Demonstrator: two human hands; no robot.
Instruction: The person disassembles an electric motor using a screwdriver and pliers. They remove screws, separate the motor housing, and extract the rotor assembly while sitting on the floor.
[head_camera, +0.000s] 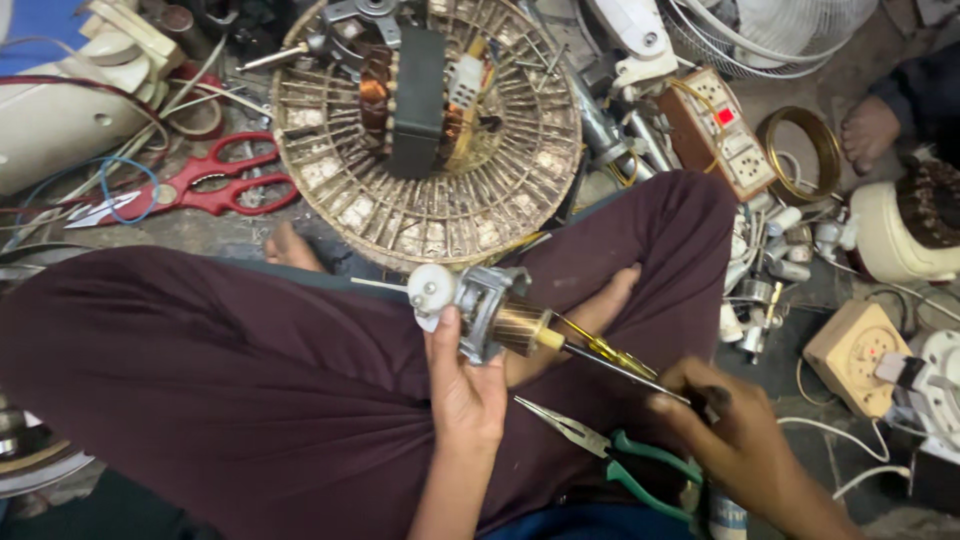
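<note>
While my left hand (465, 385) pinches the small grey metal motor with its copper winding and white plastic gear cap (478, 312) above my lap, thumb and fingers closed around the metal frame, my right hand (735, 430) is wrapped around the handle of a thin screwdriver with a yellow-tinted shaft (610, 358), its tip set against the winding end. If the tip skates off, it can gouge the copper wire or jab my left palm; from this angle I think the tip is seated, though I cannot tell for sure. My hold is narrow, so a hard push may twist the motor loose onto my maroon trousers (250, 370). Green-handled long-nose pliers (610, 450) lie loose on my thigh and may slide off. Beyond my knees a round wire fan grille with a stator (425, 130) and red-handled scissors (200, 185) crowd the floor.
</note>
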